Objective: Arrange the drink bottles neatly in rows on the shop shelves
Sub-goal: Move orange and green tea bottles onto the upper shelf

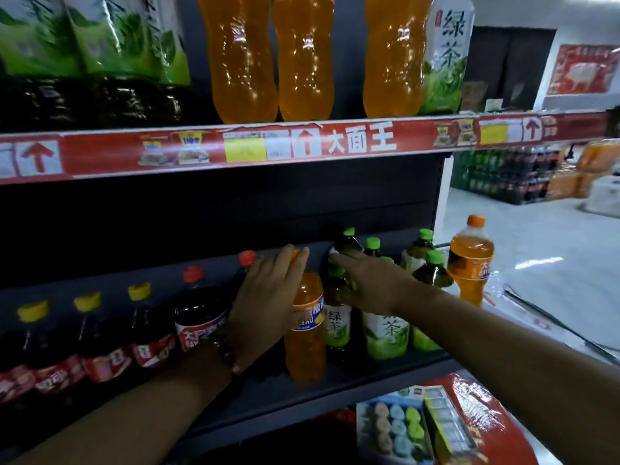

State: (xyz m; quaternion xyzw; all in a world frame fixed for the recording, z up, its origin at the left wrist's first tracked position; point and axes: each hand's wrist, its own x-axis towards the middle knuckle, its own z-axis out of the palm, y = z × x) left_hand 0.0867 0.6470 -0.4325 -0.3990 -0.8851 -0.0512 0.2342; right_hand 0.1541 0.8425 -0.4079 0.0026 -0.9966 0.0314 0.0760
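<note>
On the middle shelf (335, 387) an orange soda bottle (306, 333) stands upright near the front edge. My left hand (265, 297) holds its neck, and the orange cap shows between my fingers. To its right stand several green tea bottles (385, 333) with green caps. My right hand (372, 283) lies over the tops of the front ones with its fingers straight. The fingertips reach a dark green tea bottle (349, 245) at the back. A second orange soda bottle (470, 260) stands alone at the shelf's right end.
A row of cola bottles (198, 310) with red and yellow caps fills the shelf's left side. The upper shelf (255, 147) carries large orange bottles (303, 58) and green tea. Packaged goods (396, 427) lie below. Stacked drinks (503, 176) stand on the floor at the right.
</note>
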